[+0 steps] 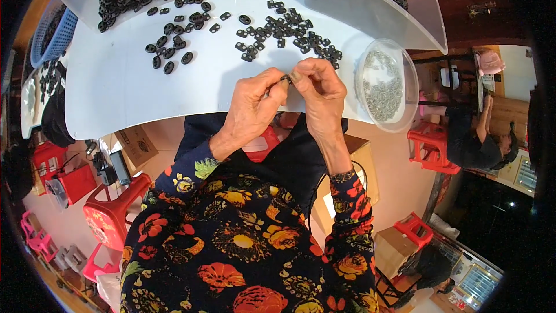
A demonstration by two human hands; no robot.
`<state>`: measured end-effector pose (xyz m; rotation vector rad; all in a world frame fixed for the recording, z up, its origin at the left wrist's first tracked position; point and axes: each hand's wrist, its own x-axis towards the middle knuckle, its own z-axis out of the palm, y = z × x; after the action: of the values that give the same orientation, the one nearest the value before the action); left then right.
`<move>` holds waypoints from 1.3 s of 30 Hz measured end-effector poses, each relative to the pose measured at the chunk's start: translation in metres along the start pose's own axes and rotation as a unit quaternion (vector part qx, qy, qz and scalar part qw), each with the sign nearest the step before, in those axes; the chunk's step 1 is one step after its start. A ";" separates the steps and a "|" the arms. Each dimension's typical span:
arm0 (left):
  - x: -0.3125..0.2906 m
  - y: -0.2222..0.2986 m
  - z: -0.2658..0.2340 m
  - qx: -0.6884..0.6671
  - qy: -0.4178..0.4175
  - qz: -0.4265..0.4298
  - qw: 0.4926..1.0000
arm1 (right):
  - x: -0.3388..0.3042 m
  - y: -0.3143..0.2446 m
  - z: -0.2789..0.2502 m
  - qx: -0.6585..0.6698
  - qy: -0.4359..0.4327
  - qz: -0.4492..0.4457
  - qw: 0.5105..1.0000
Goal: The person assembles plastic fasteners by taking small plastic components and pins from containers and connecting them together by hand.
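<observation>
Black pc sits betw. both hands' fingertips: approx. 2 o'clock from the L hand, 10 o'clock from the R hand, neither clearly nearer. Both look pinched shut on it, tips nearly meeting; long axis is too covered to tell. Loose blk pcs lie at 12 o'clock, clear tub w/ tiny silvery bits at 3 o'clock.
</observation>
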<state>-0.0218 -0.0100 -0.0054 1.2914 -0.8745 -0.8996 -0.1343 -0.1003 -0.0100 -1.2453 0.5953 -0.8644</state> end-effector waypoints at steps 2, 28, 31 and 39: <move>0.002 0.005 -0.002 0.054 0.004 -0.001 0.999 | 0.002 0.000 0.001 -0.048 -0.008 -0.006 0.999; 0.002 -0.008 -0.006 0.002 -0.023 0.008 1.000 | 0.011 -0.021 -0.005 -0.124 -0.095 0.058 0.986; 0.002 0.001 -0.006 0.034 -0.034 -0.019 0.999 | 0.009 -0.018 -0.006 -0.147 -0.088 0.053 0.984; 0.001 -0.005 -0.002 0.054 0.004 0.039 0.998 | 0.004 -0.009 0.001 -0.123 -0.037 0.038 0.991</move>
<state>-0.0198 -0.0105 -0.0100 1.3427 -0.9711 -0.7937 -0.1335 -0.1041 -0.0012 -1.4612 0.7009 -0.6933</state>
